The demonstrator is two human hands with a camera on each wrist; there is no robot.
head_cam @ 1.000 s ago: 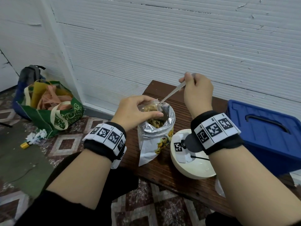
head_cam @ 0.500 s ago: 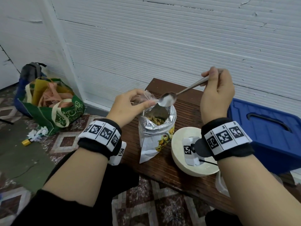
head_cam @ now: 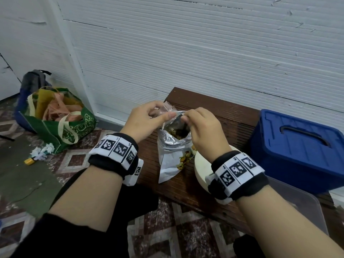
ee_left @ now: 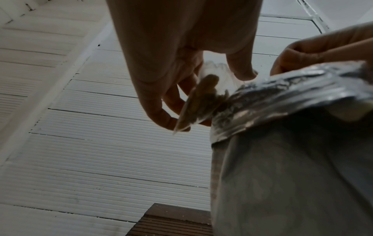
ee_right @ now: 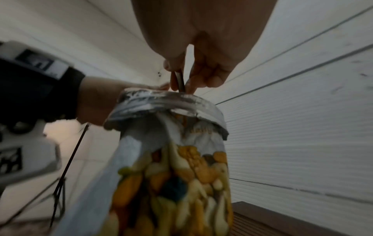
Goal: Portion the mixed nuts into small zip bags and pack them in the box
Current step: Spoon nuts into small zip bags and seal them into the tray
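Note:
An open foil nut pouch [head_cam: 172,155] stands on the brown wooden bench [head_cam: 219,112], with mixed nuts showing at its mouth. My left hand [head_cam: 162,111] pinches a small clear zip bag [head_cam: 167,107] just above the pouch's left rim. Some nuts lie inside the zip bag [ee_left: 201,99]. My right hand [head_cam: 186,117] grips a metal spoon [ee_right: 180,81] by its handle, close over the pouch mouth. The spoon's bowl is down inside the pouch [ee_right: 171,159] and hidden. The blue lidded box [head_cam: 297,151] sits shut at the right.
A white bowl [head_cam: 200,164] sits right of the pouch, partly under my right wrist. A clear plastic container [head_cam: 297,205] lies at the bench's near right. On the floor to the left are a green tote [head_cam: 61,118] and a backpack [head_cam: 33,81]. A white wall runs behind.
My right hand, which had lifted the spoon clear of the pouch, has come down and left, putting the spoon's bowl into the pouch. The left hand still pinches the zip bag.

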